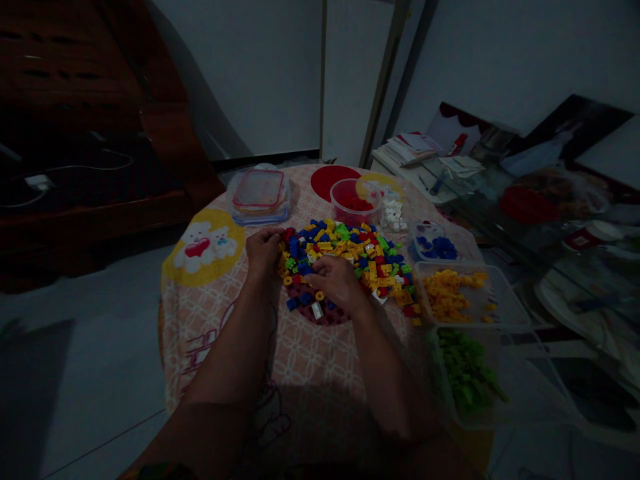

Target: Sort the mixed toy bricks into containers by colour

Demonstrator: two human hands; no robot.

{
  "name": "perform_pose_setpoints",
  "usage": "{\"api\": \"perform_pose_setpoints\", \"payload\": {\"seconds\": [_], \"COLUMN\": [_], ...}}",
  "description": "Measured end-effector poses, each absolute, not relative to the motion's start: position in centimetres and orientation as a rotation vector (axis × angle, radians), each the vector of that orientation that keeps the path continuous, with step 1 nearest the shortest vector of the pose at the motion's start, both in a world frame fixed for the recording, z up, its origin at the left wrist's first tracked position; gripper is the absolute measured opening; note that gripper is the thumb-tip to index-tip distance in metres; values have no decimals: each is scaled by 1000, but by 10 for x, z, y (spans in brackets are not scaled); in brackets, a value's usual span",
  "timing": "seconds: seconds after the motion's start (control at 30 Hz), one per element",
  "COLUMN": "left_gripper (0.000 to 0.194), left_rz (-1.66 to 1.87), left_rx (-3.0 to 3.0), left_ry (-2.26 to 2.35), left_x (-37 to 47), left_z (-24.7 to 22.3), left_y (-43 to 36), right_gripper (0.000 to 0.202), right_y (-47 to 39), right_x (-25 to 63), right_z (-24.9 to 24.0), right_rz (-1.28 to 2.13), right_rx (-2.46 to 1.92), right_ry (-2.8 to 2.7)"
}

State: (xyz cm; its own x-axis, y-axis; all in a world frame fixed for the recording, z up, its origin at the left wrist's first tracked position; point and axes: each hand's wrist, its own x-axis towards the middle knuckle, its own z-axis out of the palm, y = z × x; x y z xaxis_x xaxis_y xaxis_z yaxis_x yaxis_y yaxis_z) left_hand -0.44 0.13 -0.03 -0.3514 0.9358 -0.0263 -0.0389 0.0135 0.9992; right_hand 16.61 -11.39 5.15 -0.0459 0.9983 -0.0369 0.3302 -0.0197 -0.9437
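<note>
Plastic blocks in a mixed pile (345, 247), blue, yellow, red, green and white, lie mid-table, partly over a dark red latticed base (327, 320). My right hand (337, 283) reaches into its near side, thumb and forefinger slightly parted beside a blue block (305, 269); I cannot tell whether they grip it. My left hand (263, 253) is at the left edge, fingers curled, fingertips close together near red pieces; whether they pinch anything, I cannot tell.

Single-colour groups lie apart: red in a round tub (345, 215), white pieces (394, 215) beside it, blue in a small container (419, 252), yellow in a clear box (507, 303), green in a larger box (530, 417). Much is set apart, I judge, yet plenty remains mixed.

The pile's long axis runs left to right, drifting nearer me on the right; its blocks point every way. The blue block's own direction is too small to read. Beyond my left hand, lidded boxes (260, 190) sit stacked on the patterned cloth (300, 353).
</note>
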Motion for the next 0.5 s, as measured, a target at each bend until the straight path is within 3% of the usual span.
{"api": "perform_pose_setpoints", "payload": {"seconds": [0.13,0.5], "left_gripper": [25,33], "left_rz": [1452,1435], "left_rx": [998,1144], "left_ry": [1460,1559], "left_x": [-5,-9], "left_z": [8,-3], "left_y": [-3,6], "right_gripper": [30,28], "right_y": [-107,-111], "right_x": [192,292], "right_z": [51,48], "right_rz": [1187,587], "right_rx": [-1216,-997], "right_ry": [-1022,-342]}}
